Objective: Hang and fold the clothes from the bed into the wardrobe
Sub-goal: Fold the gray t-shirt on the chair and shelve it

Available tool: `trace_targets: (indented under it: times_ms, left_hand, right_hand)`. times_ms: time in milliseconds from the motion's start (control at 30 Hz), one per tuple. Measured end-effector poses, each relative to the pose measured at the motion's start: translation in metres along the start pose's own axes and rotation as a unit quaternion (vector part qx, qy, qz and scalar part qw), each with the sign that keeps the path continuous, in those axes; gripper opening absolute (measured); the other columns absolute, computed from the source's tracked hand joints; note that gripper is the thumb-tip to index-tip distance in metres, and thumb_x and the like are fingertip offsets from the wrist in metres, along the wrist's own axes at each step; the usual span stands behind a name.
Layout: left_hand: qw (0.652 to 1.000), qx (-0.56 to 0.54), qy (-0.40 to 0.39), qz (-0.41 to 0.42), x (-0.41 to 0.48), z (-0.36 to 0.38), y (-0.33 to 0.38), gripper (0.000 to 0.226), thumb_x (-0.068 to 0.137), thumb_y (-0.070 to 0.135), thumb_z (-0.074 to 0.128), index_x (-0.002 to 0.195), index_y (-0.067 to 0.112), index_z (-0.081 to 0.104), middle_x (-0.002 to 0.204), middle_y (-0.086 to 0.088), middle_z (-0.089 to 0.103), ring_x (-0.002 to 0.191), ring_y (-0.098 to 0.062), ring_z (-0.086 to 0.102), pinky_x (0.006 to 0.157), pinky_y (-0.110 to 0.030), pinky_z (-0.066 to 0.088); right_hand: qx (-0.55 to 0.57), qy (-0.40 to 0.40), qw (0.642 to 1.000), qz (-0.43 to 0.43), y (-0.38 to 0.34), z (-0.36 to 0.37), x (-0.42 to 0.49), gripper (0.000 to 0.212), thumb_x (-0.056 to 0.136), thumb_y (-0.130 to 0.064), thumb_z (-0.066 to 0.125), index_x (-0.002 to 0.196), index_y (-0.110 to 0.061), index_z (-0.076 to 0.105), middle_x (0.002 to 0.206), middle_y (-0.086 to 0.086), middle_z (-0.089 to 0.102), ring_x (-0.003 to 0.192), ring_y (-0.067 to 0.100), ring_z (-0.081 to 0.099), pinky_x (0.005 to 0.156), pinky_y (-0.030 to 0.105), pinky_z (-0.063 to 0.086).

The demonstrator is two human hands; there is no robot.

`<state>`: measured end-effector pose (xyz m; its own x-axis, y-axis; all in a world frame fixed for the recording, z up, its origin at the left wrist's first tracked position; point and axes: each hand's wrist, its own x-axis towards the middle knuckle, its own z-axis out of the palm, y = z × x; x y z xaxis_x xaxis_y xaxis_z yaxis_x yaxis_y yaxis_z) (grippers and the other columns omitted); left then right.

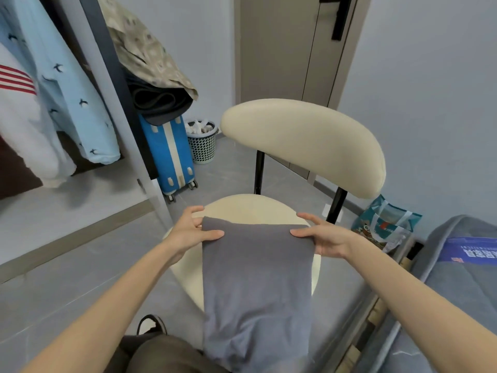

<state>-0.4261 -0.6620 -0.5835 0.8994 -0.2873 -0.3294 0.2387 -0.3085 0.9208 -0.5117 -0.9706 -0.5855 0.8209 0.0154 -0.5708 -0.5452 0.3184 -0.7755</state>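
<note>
Both hands (258,235) pinch grey garment (256,286) — over cream chair (304,142)

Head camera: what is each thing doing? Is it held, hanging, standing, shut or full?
chair, upright, seat partly covered.
grey cloth, held at its top corners, draped down over the chair seat.
left hand, pinches the cloth's left corner.
right hand, pinches the cloth's right corner.
light blue shirt, hanging up.
blue suitcase, upright, shut, clothes piled on top.
basket, upright, filled.
</note>
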Motion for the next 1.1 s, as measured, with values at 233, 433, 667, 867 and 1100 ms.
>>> trace_targets:
  times_ms: [233, 433, 667, 867, 1100]
  left_hand:
    - [0.938, 0.292, 0.017, 0.186, -0.040, -0.018, 0.040, 0.041, 0.072, 0.025, 0.084, 0.110, 0.027, 0.069, 0.090, 0.018, 0.062, 0.075, 0.005, 0.057, 0.061, -0.006, 0.040]
    - [0.872, 0.364, 0.158, 0.287, -0.048, -0.042, 0.104, 0.020, 0.073, 0.029, 0.082, 0.065, 0.026, 0.065, 0.061, 0.019, 0.056, 0.060, 0.000, 0.051, 0.050, -0.014, 0.034]
    - [0.792, 0.382, 0.302, 0.367, -0.039, -0.055, 0.170, 0.024, 0.082, 0.031, 0.074, 0.075, 0.016, 0.056, 0.076, 0.004, 0.047, 0.068, -0.016, 0.047, 0.059, -0.029, 0.032]
    - [0.802, 0.381, 0.296, 0.353, -0.034, -0.037, 0.114, 0.029, 0.077, 0.023, 0.078, 0.074, 0.018, 0.049, 0.077, 0.009, 0.044, 0.071, -0.014, 0.045, 0.055, -0.028, 0.030]
    - [0.890, 0.399, 0.025, 0.220, -0.037, 0.014, -0.026, 0.041, 0.081, 0.019, 0.074, 0.070, 0.022, 0.035, 0.105, 0.008, 0.054, 0.105, -0.010, 0.053, 0.082, -0.031, 0.044]
  right_hand:
    - [-0.313, 0.046, 0.937, -0.148, -0.033, 0.030, -0.050, 0.055, 0.064, 0.003, 0.085, 0.114, -0.014, 0.070, 0.106, 0.004, 0.071, 0.087, 0.007, 0.071, 0.071, 0.019, 0.055]
    - [-0.520, 0.174, 0.763, -0.341, -0.085, 0.067, -0.065, 0.027, 0.073, -0.022, 0.082, 0.093, -0.006, 0.073, 0.088, 0.011, 0.071, 0.084, 0.027, 0.063, 0.073, 0.035, 0.049]
    - [-0.514, 0.234, 0.685, -0.461, -0.161, 0.096, -0.050, 0.013, 0.085, -0.010, 0.067, 0.097, -0.011, 0.063, 0.095, 0.010, 0.062, 0.088, 0.025, 0.053, 0.068, 0.028, 0.031]
    - [-0.513, 0.240, 0.702, -0.432, -0.122, 0.074, -0.032, 0.026, 0.080, -0.005, 0.069, 0.104, -0.013, 0.066, 0.102, 0.009, 0.065, 0.095, 0.024, 0.057, 0.079, 0.031, 0.043]
    - [-0.568, 0.177, 0.769, -0.234, 0.026, 0.016, -0.005, 0.016, 0.081, -0.005, 0.069, 0.095, -0.013, 0.067, 0.094, 0.006, 0.061, 0.085, 0.019, 0.052, 0.065, 0.023, 0.032]
